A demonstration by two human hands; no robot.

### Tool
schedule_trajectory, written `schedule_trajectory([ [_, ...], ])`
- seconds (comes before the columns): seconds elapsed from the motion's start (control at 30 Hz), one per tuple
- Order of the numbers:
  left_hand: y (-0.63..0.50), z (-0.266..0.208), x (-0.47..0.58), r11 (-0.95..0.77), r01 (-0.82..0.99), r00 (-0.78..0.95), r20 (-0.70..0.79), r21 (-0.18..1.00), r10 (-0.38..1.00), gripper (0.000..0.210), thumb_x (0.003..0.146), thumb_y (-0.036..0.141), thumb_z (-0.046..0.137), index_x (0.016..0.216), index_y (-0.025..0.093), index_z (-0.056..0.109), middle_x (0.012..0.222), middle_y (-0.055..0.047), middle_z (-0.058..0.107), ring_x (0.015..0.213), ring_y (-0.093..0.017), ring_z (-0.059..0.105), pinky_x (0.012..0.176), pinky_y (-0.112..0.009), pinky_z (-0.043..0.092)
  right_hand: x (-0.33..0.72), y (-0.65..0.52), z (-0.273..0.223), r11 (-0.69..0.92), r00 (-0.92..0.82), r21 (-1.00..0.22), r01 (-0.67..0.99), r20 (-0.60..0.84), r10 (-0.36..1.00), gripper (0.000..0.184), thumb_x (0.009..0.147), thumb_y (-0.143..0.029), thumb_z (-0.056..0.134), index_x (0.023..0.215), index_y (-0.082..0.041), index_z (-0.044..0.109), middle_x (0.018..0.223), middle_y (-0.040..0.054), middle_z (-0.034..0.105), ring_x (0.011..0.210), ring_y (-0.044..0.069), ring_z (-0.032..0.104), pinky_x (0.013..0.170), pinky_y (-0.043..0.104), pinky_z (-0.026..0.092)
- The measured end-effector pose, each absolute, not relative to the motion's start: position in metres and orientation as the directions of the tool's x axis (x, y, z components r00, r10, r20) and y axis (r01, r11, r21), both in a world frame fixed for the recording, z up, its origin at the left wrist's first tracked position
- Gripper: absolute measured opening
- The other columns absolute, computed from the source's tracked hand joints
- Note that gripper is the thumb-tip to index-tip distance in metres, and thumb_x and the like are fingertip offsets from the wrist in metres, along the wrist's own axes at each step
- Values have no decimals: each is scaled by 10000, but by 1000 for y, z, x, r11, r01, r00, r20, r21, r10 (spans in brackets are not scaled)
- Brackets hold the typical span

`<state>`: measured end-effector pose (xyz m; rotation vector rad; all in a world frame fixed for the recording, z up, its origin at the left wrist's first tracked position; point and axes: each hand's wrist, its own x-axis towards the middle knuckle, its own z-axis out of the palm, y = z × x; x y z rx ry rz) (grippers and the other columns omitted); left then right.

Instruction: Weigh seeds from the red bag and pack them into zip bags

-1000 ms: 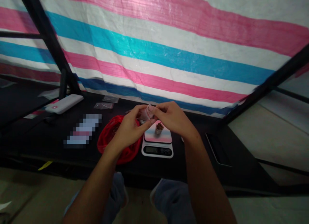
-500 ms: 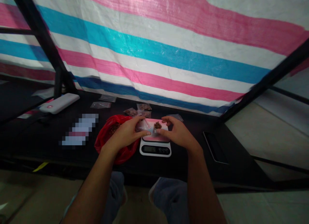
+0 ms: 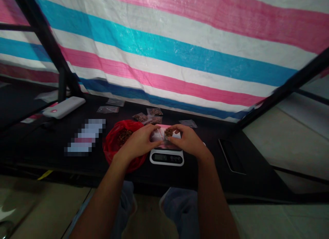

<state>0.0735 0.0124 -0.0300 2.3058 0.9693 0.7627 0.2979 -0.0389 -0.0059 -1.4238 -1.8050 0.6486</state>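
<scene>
My left hand holds a small clear zip bag with a red line along its mouth, thumb and fingers around it. My right hand has thumb and fingertips closed on a small clump of brown dried pieces; what contains them, perhaps a small clear cup, is hard to make out. Both hands are over the pink-and-white plate of a kitchen scale, whose display is unreadable. Left of it sits an open red plastic bag of brown pieces, partly covered by my left forearm and hand.
Several filled clear packets lie behind the scale. A flat clear bag is behind my right hand, others farther left. A phone lies right, a white power bank left. A striped sheet hangs behind the black table.
My right fingers have closed in around the brown pieces, and my left hand with the zip bag has come slightly closer to them. The view has shifted slightly.
</scene>
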Motion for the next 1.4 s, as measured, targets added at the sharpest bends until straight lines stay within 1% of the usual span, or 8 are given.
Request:
schedule_trajectory([
  [0.2, 7, -22, 80, -606, 416, 613, 284, 678, 738, 467, 868, 318, 774, 1308, 197, 674, 1235, -88, 727, 1103, -268, 699, 965, -391, 551, 293, -42, -2, 331, -165, -711, 620, 295, 941, 303, 766, -93, 730, 1057, -166, 764, 1038, 68, 736, 973, 214, 673, 902, 361, 516],
  [0.4, 4, -17, 81, -602, 381, 622, 287, 702, 728, 473, 844, 222, 794, 1301, 188, 674, 1196, -80, 739, 1095, -253, 699, 1012, -388, 546, 288, -43, -1, 328, -228, -737, 591, 237, 944, 372, 793, -92, 732, 1157, -159, 767, 1060, 75, 658, 945, 199, 670, 844, 335, 550],
  [0.53, 5, -20, 79, -607, 371, 624, 296, 703, 723, 503, 854, 261, 796, 1332, 194, 656, 1215, -80, 737, 1105, -253, 700, 1027, -403, 548, 290, -43, -2, 269, -198, -813, 517, 192, 961, 445, 804, -127, 769, 1243, -168, 714, 1165, 90, 708, 1041, 219, 693, 876, 356, 562],
  [0.7, 4, -22, 79, -603, 317, 618, 323, 732, 717, 517, 853, 315, 810, 1333, 198, 657, 1263, -80, 732, 1136, -249, 695, 1010, -390, 551, 292, -46, 5, 273, -213, -848, 454, 195, 957, 273, 833, -140, 740, 1102, -184, 740, 1159, 70, 760, 1076, 214, 712, 971, 390, 561],
  [0.8, 2, -20, 80, -573, 283, 604, 321, 769, 729, 548, 846, 353, 820, 1342, 191, 654, 1298, -89, 728, 1161, -249, 691, 1012, -381, 548, 288, -49, 11, 336, -235, -836, 435, 254, 938, 270, 849, -110, 683, 1097, -185, 754, 1172, 77, 765, 1102, 214, 715, 980, 376, 567],
  [0.93, -1, -15, 82, -532, 253, 579, 314, 808, 752, 552, 838, 345, 818, 1334, 165, 657, 1324, -104, 722, 1191, -252, 686, 1038, -374, 540, 280, -52, 20, 373, -212, -815, 444, 309, 927, 311, 883, -102, 629, 1147, -201, 759, 1193, 69, 774, 1080, 208, 726, 957, 363, 569],
  [1.17, -2, -13, 78, -446, 246, 604, 224, 861, 765, 530, 902, 423, 730, 1380, 213, 641, 1322, -76, 735, 1191, -268, 693, 1065, -406, 536, 276, -48, 20, 349, -153, -756, 553, 320, 935, 231, 976, -316, 645, 1127, -205, 781, 1022, 51, 800, 819, 179, 687, 717, 310, 515],
  [1.4, -4, -13, 84, -459, 205, 604, 257, 864, 754, 376, 974, 373, 625, 1297, 181, 644, 1247, -72, 735, 1142, -242, 687, 1039, -380, 530, 272, -43, 13, 371, -88, -788, 491, 379, 921, 334, 953, -311, 658, 1259, -207, 743, 1191, 81, 782, 934, 200, 713, 798, 333, 554],
])
